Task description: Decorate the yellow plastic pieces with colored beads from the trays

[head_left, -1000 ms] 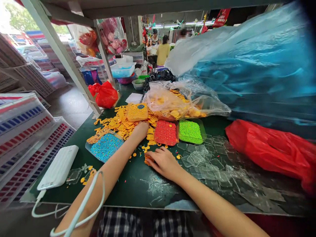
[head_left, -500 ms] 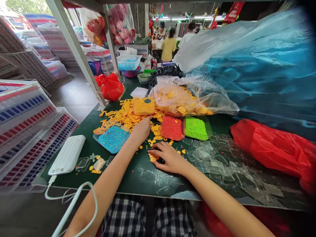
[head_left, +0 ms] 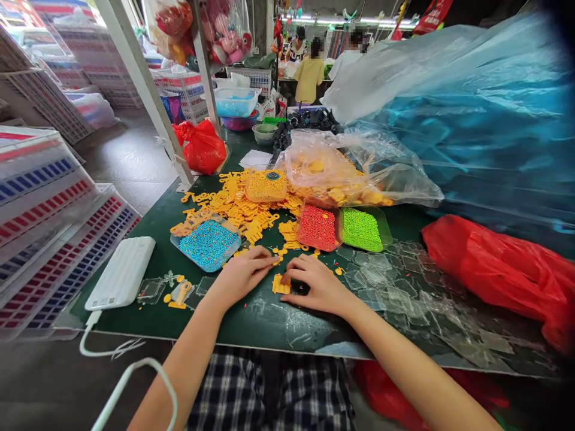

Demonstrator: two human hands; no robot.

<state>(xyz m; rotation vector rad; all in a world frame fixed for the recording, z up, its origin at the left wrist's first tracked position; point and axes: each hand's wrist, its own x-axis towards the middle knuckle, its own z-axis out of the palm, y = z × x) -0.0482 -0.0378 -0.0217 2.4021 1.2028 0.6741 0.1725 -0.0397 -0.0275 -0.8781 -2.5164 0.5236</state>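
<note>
My right hand has its fingers curled at a small yellow piece on the dark green table. To its left, my left hand is closed, fingertips together near small yellow discs; whatever they pinch is too small to make out. Beyond the hands lies a pile of yellow plastic pieces. Around it stand trays of blue beads, yellow beads, red beads and green beads.
A white power bank with a cable lies at the left edge. Clear plastic squares and a red bag are on the right. A clear bag of yellow pieces lies behind. People are in the background.
My left hand has moved back from the yellow pile towards me, beside my right hand. My right hand stays by the yellow piece, which shows more now. The view has shifted slightly.
</note>
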